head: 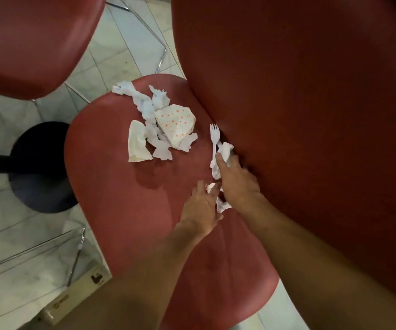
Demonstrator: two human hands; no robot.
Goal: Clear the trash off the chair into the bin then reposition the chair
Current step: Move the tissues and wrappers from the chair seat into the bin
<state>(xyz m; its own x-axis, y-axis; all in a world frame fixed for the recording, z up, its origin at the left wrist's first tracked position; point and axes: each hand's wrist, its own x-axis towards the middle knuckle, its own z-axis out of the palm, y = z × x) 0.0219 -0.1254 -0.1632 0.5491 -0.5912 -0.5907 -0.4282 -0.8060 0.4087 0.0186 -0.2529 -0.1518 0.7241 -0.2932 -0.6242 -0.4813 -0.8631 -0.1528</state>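
Observation:
A red chair (125,186) fills the middle of the view, its tall backrest rising on the right. A pile of trash lies on the seat: crumpled white napkins (142,103), a folded wrapper with orange dots (176,123) and a flat white paper (137,144). A white plastic fork (214,139) lies by the backrest. My right hand (236,184) grips a crumpled white napkin (225,150) next to the fork. My left hand (201,206) rests with spread fingers on small paper scraps (222,206) on the seat.
A second red chair (32,41) stands at the upper left with chrome legs (161,58) over pale floor tiles. A black round table base (37,167) sits left of the seat. More chrome legs (78,256) and a cardboard piece (73,298) lie at the lower left.

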